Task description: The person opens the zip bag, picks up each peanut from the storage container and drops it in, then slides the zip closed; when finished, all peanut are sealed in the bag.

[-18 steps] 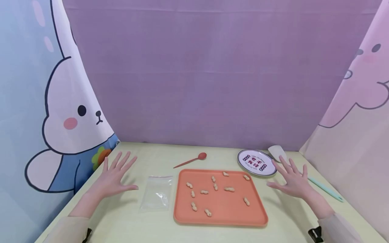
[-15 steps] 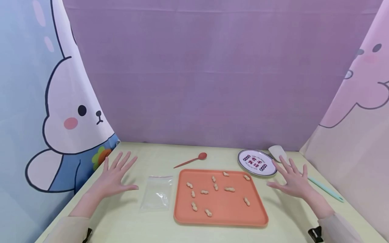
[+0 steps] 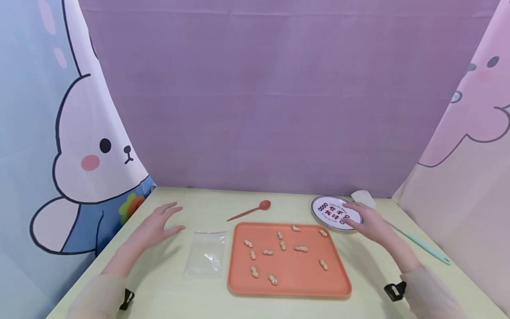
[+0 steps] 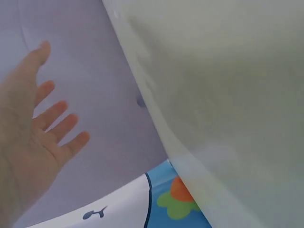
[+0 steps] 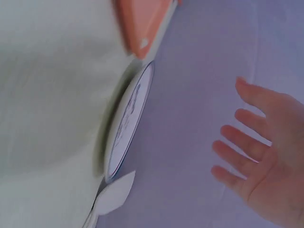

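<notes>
My left hand (image 3: 153, 226) hovers over the table's left side with relaxed, spread fingers and nothing held. To its right lies a clear zip bag (image 3: 205, 254). My right hand (image 3: 370, 223) hangs in the air with loose fingers; in the head view it overlaps the right rim of a white plate (image 3: 327, 212) with a dark edge and red characters. The right wrist view shows that hand (image 5: 266, 156) well apart from the plate (image 5: 130, 118). An orange tray (image 3: 296, 283) between the hands bears several peanuts (image 3: 300, 248) in their shells.
Behind the tray lies a red spoon (image 3: 264, 204). A spatula with a pale blade (image 3: 363, 198) and mint handle (image 3: 428, 249) lies at the right, partly behind the right hand. Purple cloth (image 3: 255, 97) hangs at the table's back, with printed curtains on both sides.
My right hand has moved left and its fingers have drawn in from a wide spread, now overlapping the plate. My left hand has turned and shifted slightly right. The objects have stayed put.
</notes>
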A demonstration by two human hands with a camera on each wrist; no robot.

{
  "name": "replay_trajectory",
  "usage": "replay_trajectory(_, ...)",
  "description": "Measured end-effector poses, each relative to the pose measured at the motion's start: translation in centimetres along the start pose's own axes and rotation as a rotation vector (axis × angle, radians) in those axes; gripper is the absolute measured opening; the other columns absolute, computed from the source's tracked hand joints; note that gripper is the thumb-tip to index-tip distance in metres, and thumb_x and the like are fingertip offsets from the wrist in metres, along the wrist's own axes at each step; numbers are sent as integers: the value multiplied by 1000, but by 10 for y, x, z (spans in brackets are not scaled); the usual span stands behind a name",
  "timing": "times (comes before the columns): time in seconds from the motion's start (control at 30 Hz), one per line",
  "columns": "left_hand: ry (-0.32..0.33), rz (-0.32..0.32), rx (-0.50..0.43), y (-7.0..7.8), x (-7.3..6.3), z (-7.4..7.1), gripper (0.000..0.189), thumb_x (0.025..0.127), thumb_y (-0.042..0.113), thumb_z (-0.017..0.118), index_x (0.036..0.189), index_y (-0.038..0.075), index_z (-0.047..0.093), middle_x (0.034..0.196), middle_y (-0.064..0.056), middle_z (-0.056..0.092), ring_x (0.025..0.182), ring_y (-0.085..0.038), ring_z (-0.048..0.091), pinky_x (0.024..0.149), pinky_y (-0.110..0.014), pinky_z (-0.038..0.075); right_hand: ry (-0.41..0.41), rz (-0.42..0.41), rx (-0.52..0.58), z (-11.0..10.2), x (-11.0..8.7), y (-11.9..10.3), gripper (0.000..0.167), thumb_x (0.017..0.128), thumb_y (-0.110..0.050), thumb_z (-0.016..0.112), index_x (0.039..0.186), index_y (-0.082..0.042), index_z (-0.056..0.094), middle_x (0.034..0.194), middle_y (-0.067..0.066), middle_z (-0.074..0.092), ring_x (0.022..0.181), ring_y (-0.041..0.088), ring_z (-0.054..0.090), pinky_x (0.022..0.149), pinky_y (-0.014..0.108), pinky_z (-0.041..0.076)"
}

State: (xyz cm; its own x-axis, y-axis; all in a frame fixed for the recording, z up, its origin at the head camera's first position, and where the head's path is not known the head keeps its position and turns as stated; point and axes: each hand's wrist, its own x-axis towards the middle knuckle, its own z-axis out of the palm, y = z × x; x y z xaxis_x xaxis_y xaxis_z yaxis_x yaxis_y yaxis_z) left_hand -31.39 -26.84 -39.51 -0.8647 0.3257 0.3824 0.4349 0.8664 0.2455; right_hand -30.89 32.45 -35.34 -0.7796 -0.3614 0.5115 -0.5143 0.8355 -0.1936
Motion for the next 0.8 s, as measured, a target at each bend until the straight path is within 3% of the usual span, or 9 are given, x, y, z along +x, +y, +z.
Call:
replay_trajectory(0.1, -25, -24, -69, 3, 9, 2, 54, 87, 31, 66, 130, 1, 53, 136, -24, 46, 125, -44, 41, 102, -59, 35, 76, -34, 59, 9, 17, -16, 33, 78, -11, 73, 108, 4, 67, 102, 20, 68, 95, 37, 63, 81, 50, 50)
replay_trajectory(0.2, -6, 0, -110, 4, 18, 6, 48, 87, 26, 67, 125, -1, 56, 130, -24, 51, 121, -43, 46, 101, -57, 38, 106, -53, 127, 20, 35, -33, 26, 79, -7, 72, 103, 2, 69, 96, 16, 71, 85, 31, 67, 73, 44, 54)
replay_trajectory(0.3, -10, 17, -143, 6, 25, 12, 44, 87, 23, 67, 122, -2, 58, 124, -23, 57, 113, -40, 54, 96, -53, 43, 76, -38, 208, 33, 51, -50, 24, 83, -10, 70, 105, 0, 69, 98, 14, 71, 86, 28, 67, 75, 42, 55)
replay_trajectory(0.47, -75, 12, -219, 11, 34, 18, 40, 89, 22, 65, 120, -2, 59, 116, -21, 62, 100, -35, 61, 88, -50, 49, 5, -67, 287, 57, 74, -78, 25, 87, -15, 66, 109, -3, 69, 104, 12, 70, 94, 28, 66, 81, 43, 54)
replay_trajectory(0.57, -105, 1, -264, 14, 38, 22, 37, 89, 22, 64, 118, -2, 61, 111, -21, 64, 98, -35, 61, 88, -51, 49, -41, -92, 314, 72, 84, -93, 25, 89, -16, 64, 110, -3, 68, 106, 12, 69, 96, 27, 66, 84, 41, 54)
replay_trajectory(0.8, -201, -50, -272, 21, 42, 28, 34, 87, 21, 66, 112, -3, 62, 106, -20, 64, 98, -33, 58, 90, -51, 47, -119, -156, 399, 103, 104, -129, 22, 90, -17, 62, 109, -7, 69, 104, 10, 70, 95, 22, 66, 85, 39, 54)
